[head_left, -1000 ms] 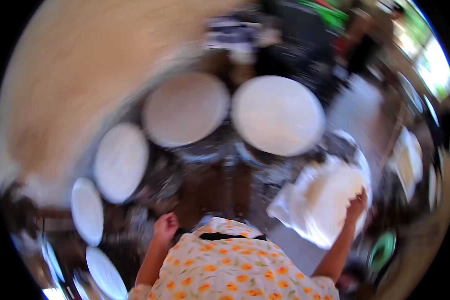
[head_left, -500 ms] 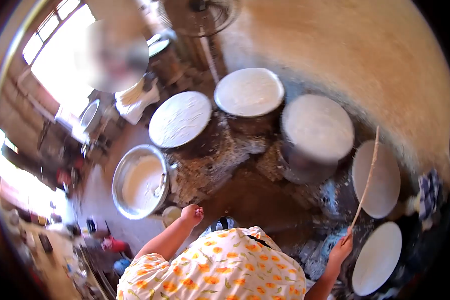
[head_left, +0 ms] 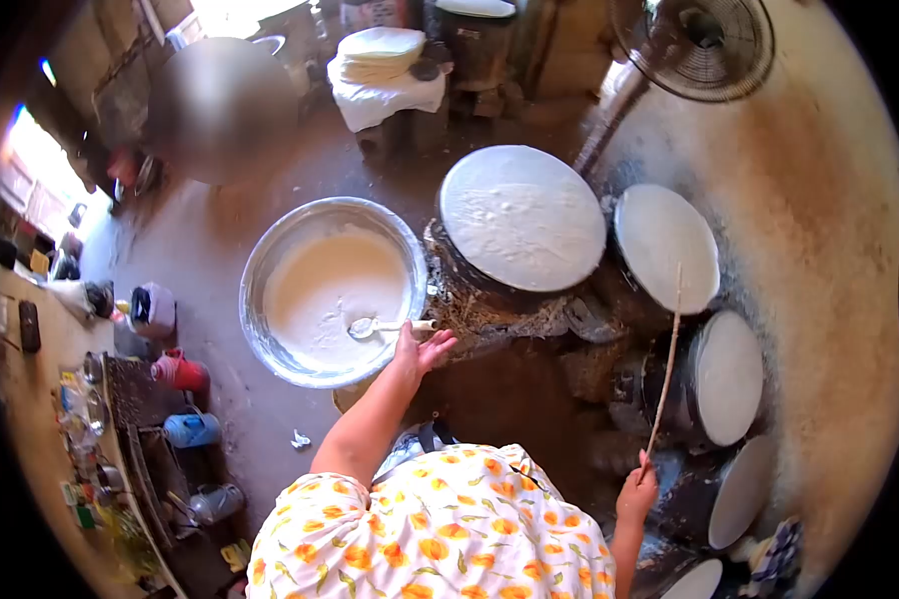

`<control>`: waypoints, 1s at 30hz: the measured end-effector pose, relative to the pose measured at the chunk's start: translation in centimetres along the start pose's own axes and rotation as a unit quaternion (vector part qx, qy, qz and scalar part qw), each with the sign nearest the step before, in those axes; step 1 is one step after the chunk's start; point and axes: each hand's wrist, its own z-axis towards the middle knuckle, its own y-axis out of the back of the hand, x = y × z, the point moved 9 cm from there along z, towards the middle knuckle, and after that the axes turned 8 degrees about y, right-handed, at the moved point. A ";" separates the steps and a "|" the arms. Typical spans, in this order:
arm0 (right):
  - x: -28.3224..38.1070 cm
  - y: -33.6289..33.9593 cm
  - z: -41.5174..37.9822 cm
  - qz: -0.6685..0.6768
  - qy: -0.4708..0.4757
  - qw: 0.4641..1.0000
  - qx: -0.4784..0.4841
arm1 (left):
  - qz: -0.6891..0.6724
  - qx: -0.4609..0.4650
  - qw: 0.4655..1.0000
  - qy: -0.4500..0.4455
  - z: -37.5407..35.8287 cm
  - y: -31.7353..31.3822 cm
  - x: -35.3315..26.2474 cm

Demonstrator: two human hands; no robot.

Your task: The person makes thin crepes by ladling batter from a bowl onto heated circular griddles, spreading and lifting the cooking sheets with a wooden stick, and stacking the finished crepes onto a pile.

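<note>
My left hand (head_left: 422,349) is open, fingers spread, just below the handle of a white ladle (head_left: 385,326) that rests in a big metal basin (head_left: 268,255) of pale batter. My right hand (head_left: 635,493) grips the lower end of a thin wooden stick (head_left: 666,364) that points up over the steamers. Round cloth-topped steamers carry thin white batter sheets: the nearest large one (head_left: 521,217) sits right of the basin, with others (head_left: 666,247) (head_left: 726,376) curving along the right wall.
A stack of finished white sheets (head_left: 380,55) lies on a cloth-covered stand at the back. A standing fan (head_left: 694,38) is at the top right. Jugs and bottles (head_left: 178,371) clutter the floor at left. Another person stands at the upper left, blurred.
The view has swung left, bringing the basin to the centre. My left hand has gone from a loose fist near my body out to the ladle handle, fingers open. My right hand keeps the stick.
</note>
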 end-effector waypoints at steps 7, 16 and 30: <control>6.6 -5.2 3.4 -0.037 0.088 0.995 0.028 | -0.176 -0.074 0.979 -0.072 4.2 5.3 -12.1; 9.5 -7.9 4.3 -0.046 0.107 0.990 0.081 | -0.023 0.056 0.996 -0.062 -2.7 5.2 -21.2; 6.7 -11.9 8.1 0.045 0.144 0.980 0.132 | 0.264 0.188 0.923 -0.208 -32.1 -8.2 -14.8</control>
